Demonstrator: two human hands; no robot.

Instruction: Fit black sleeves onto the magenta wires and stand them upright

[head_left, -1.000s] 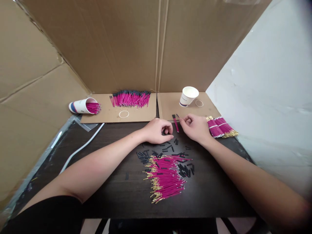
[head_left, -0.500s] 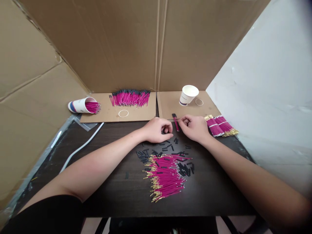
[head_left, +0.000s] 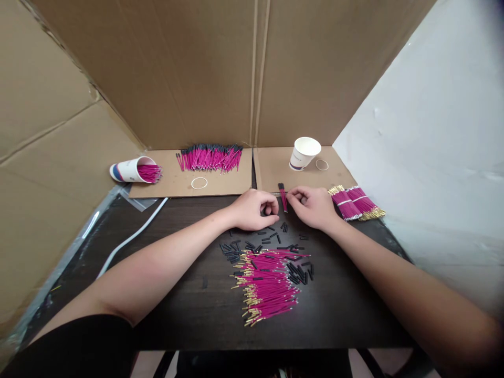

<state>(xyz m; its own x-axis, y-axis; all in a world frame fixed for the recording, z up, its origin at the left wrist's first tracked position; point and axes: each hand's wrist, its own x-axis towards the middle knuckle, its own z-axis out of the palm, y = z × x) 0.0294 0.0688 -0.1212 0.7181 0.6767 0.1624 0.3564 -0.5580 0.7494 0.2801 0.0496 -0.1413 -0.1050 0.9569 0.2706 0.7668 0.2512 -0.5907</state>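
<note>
1. A small cluster of magenta pins (head_left: pixel 283 198) with black sleeves on their far ends lies on the dark bench (head_left: pixel 189 310), just beyond the loose pile of magenta pins (head_left: pixel 268 286).
2. The pins are thin, straight, bright pink, gold-tipped at one end; the cluster points away from the person.
3. The left hand (head_left: pixel 254 209) rests curled on the bench, touching the left side of the cluster; its grip is closed into a loose fist, and what it encloses cannot be told.
4. The right hand (head_left: pixel 313 206) lies at the cluster's right side, thumb and forefinger pinched together at the pins; whether they clamp one is too small to tell.
5. Short black sleeves (head_left: pixel 271 241) are scattered between the hands and the loose pile.
6. Right of the cluster lie two banded pin bundles (head_left: pixel 356 203).
7. Beyond the cluster stands a paper cup (head_left: pixel 304 153) on cardboard; far left of it, a row of sleeved pins (head_left: pixel 210 157) and a tipped cup (head_left: pixel 132 170) holding more pins.
</note>
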